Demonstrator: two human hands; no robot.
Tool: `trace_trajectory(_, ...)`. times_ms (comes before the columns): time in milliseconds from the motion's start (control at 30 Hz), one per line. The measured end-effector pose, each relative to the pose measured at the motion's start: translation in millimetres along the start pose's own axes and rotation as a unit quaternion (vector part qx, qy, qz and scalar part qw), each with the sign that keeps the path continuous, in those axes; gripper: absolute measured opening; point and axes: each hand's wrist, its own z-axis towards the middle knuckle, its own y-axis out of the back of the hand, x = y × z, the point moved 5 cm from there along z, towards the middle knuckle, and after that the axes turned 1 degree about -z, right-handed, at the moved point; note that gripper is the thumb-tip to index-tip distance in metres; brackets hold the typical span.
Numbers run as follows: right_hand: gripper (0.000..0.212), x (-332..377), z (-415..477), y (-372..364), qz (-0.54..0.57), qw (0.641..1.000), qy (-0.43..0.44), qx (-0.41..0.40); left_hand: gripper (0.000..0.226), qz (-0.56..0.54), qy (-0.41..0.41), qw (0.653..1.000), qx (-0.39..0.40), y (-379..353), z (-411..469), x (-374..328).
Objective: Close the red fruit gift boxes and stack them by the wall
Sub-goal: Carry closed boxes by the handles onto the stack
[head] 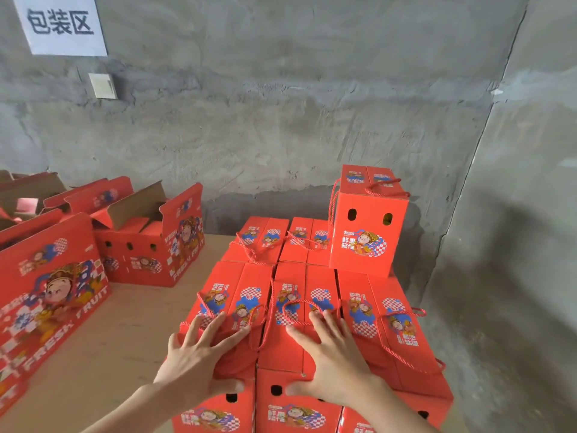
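Grey concrete wall (281, 114) meets a side wall in a corner at right. Wooden table (131, 323) runs up to it. The stack (393, 326) of closed red boxes stands at the table's right end, against the wall, in two rows. Open boxes (146, 260), flaps raised, stand on the left, apart from the stack. One closed top box (368, 226) sits upright on the back row, right side. Paper sign (59, 23) is fixed on the wall, upper left.

Left hand (193, 360) lies flat on the front left box (249, 276), fingers spread and straight, thumb over the front edge, grasping nothing. Right hand (337, 354) lies likewise on the middle box (321, 279). Rope handles (396, 348) lie loose over the lids.
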Motion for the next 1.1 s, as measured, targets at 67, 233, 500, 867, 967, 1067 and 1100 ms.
trace_trajectory(67,0.103,0.1,-2.3,-0.4,0.007,1.000,-0.001,0.001,0.091,0.002,0.000,1.000,0.011,-1.2,-1.2,-1.2)
trace_trajectory(233,0.094,12.3,-2.6,6.4,0.008,1.000,0.009,-0.024,0.088,-0.003,-0.011,0.999,0.033,2.6,-0.7,0.6)
trace_trajectory(500,0.047,66.7,15.4,35.0,0.030,0.997,-0.068,0.001,0.053,0.017,0.011,0.999,0.042,17.5,0.7,-10.4)
trace_trajectory(867,0.044,130.9,27.5,15.4,0.075,0.986,-0.146,0.006,0.056,-0.226,-0.035,0.969,-0.092,53.4,-61.2,51.6)
trace_trajectory(967,0.039,139.2,38.8,36.8,-0.012,0.984,-0.178,0.011,0.045,-0.039,-0.052,0.995,-0.074,64.7,-79.7,130.9)
trace_trajectory(1067,0.034,193.9,66.6,60.1,-0.011,0.983,-0.154,-0.097,0.042,0.021,0.013,0.997,-0.079,81.6,-88.1,232.9)
trace_trajectory(1100,0.035,221.5,81.4,62.1,0.022,0.985,-0.121,-0.119,0.042,0.059,0.029,0.995,-0.072,82.9,-88.0,263.1)
